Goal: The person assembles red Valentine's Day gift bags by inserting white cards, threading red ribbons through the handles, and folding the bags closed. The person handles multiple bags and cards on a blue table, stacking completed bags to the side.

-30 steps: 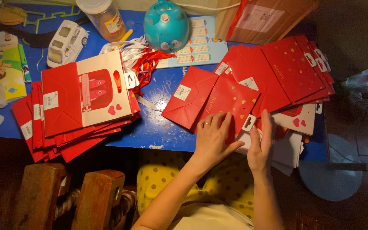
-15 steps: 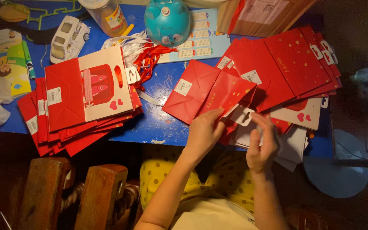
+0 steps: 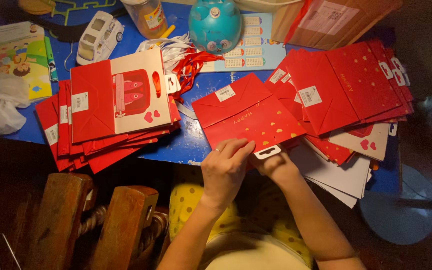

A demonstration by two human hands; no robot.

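Observation:
A flat red paper gift bag (image 3: 248, 117) with small gold hearts lies at the near edge of the blue table (image 3: 186, 140). My left hand (image 3: 224, 169) rests on its near edge, fingers on the red paper beside a white tag (image 3: 267, 151). My right hand (image 3: 276, 165) sits mostly under that bag's near corner, pinching it by the tag. A pile of similar red bags (image 3: 346, 85) lies to the right, and another pile (image 3: 106, 115) to the left, topped by a red and cream bag.
Red and white ribbon handles (image 3: 183, 57) lie between the piles. A teal round toy (image 3: 215, 25), a jar (image 3: 147, 17), a white toy van (image 3: 98, 37), a booklet (image 3: 18, 55) and a cardboard box (image 3: 331, 17) line the far side. Wooden chair parts (image 3: 91, 220) stand at lower left.
The red bag in my hands has been turned and laid flatter on the table. Both hands have moved left along its near edge, toward the white tag.

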